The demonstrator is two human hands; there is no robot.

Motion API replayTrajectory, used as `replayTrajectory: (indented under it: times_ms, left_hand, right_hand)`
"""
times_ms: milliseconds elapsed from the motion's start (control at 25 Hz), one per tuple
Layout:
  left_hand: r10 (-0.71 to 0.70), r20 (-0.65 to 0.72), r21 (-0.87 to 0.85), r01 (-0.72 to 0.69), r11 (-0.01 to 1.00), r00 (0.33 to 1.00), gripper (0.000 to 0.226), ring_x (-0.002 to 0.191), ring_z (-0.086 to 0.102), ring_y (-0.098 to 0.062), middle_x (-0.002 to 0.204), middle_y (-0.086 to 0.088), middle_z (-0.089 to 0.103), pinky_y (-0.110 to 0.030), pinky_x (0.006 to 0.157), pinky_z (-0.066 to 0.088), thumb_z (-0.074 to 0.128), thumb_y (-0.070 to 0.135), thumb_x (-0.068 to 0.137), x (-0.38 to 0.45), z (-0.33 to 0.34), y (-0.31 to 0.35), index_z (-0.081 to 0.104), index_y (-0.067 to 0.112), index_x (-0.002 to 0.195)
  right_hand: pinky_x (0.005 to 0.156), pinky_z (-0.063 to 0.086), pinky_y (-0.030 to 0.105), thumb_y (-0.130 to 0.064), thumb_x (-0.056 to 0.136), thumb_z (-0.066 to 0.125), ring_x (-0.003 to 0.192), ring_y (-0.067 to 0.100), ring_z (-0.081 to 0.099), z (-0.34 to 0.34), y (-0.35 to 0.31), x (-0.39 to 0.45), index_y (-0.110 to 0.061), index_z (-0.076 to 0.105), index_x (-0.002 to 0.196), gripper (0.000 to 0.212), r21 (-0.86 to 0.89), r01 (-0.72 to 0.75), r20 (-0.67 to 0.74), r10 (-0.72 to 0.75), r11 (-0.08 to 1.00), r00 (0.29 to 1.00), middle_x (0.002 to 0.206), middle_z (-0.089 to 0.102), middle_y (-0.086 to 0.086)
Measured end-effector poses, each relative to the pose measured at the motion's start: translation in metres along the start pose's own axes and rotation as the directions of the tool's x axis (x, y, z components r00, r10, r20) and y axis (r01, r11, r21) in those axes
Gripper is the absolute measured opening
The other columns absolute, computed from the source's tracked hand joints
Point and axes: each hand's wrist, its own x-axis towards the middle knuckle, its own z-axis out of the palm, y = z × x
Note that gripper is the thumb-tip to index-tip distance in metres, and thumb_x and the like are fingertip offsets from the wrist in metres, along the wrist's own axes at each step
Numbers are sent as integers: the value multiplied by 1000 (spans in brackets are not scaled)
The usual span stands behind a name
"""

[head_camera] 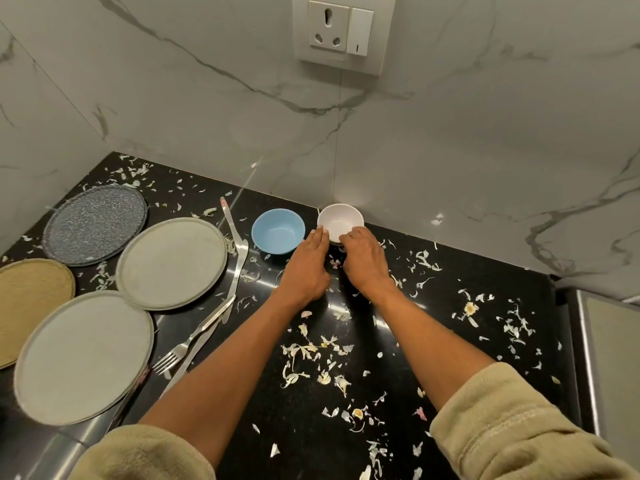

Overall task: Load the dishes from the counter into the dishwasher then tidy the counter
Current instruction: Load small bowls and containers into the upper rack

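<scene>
At the back of the black counter [346, 427], close to the marble wall [450, 150], both hands meet at a white bowl [340, 221]. The left hand [306, 268] lies with fingers straight and pressed together, their tips touching the bowl's left side. The right hand [365, 261] has its fingers curled on the near right rim; whether the thumb is under the rim I cannot tell. The bowl stands upright, just beside a blue bowl [278, 231].

I judge the step is lifting the white bowl. To do it well, both hands should close fully on the rim before lifting, and lift straight up so the blue bowl is not knocked. Four plates [171, 263] and cutlery [239, 258] wait at the left, and peel scraps [318, 355] lie everywhere, so most of the task is not yet done.

No brand or readable writing shows; the socket [329, 26] and switch carry only a small mark.
</scene>
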Motion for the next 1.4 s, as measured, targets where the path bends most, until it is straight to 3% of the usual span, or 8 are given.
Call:
replayTrajectory:
  times_ms: [120, 400, 600, 880, 1120, 1280, 1360, 1400]
  left_hand:
    - [5, -16, -29, -5, 1000, 1000, 84, 152, 13, -25, 165, -13, 13, -34, 124, 11, 55, -2, 85, -7, 2, 2, 13, 6, 157]
    - [36, -36, -124, -40, 991, 999, 93, 153, 8, -19, 166, -5, 5, -40, 124, 18, 59, -3, 82, -38, 10, 6, 8, 11, 158]
    - [160, -86, -178, -173, 969, 983, 95, 152, 6, -11, 166, -1, 7, -34, 123, 20, 59, -9, 79, -70, 15, 11, 12, 13, 158]
    - [281, -80, -221, -292, 931, 956, 107, 152, 9, -8, 166, 2, 12, -34, 121, 28, 73, -2, 72, -112, 26, 24, 13, 19, 159]
    - [397, -30, -214, -393, 894, 918, 109, 152, 12, -10, 165, 2, 16, -31, 122, 20, 81, 13, 71, -138, 39, 42, 15, 21, 158]
    - [488, -21, -222, -480, 849, 873, 97, 149, 22, -12, 160, -5, 30, -22, 120, 17, 80, 16, 74, -156, 59, 62, 28, 14, 155]
    - [525, 9, -226, -509, 830, 851, 94, 146, 28, -15, 156, -7, 37, -15, 118, 13, 80, 17, 72, -167, 70, 76, 33, 11, 153]
    - [547, 30, -227, -528, 818, 836, 95, 144, 31, -18, 155, -8, 38, -13, 117, 12, 81, 17, 70, -172, 76, 84, 35, 10, 152]
  right_hand:
    - [82, 52, 42, 7, 82, 61, 104, 32, 59, -4, -3, -3, 0, 74, 104, 27, 29, -15, -31, 16, 999, 999, 97, 68, 16]
    - [70, 51, 39, 7, 84, 61, 91, 28, 60, -15, -7, -35, -7, 76, 95, 23, 110, -14, -128, 28, 994, 991, 81, 68, 8]
    - [74, 53, 39, -3, 91, 60, 83, 25, 62, -29, -6, -80, -17, 78, 98, 24, 289, -144, -76, 173, 946, 982, 85, 71, 7]
    - [88, 57, 27, -9, 86, 76, 91, 4, 71, -51, 5, -143, -16, 78, 107, 22, 715, -348, 84, 420, 606, 904, 100, 77, -4]
    - [62, 61, 32, -5, 95, 65, 76, 21, 74, -66, 5, -198, -8, 76, 102, 14, 884, -462, 357, 542, 67, 761, 81, 77, 4]
    - [67, 63, 40, -6, 97, 61, 78, 20, 72, -69, 12, -245, -12, 76, 97, 16, 866, -498, 413, 633, -51, 654, 87, 76, 5]
    - [81, 62, 46, -8, 96, 64, 82, 16, 73, -70, 16, -273, -18, 77, 96, 17, 882, -472, 338, 683, 11, 647, 94, 77, 3]
    - [86, 61, 42, -8, 95, 66, 87, 11, 72, -69, 20, -289, -19, 77, 100, 16, 875, -466, 243, 717, 129, 654, 100, 76, 1]
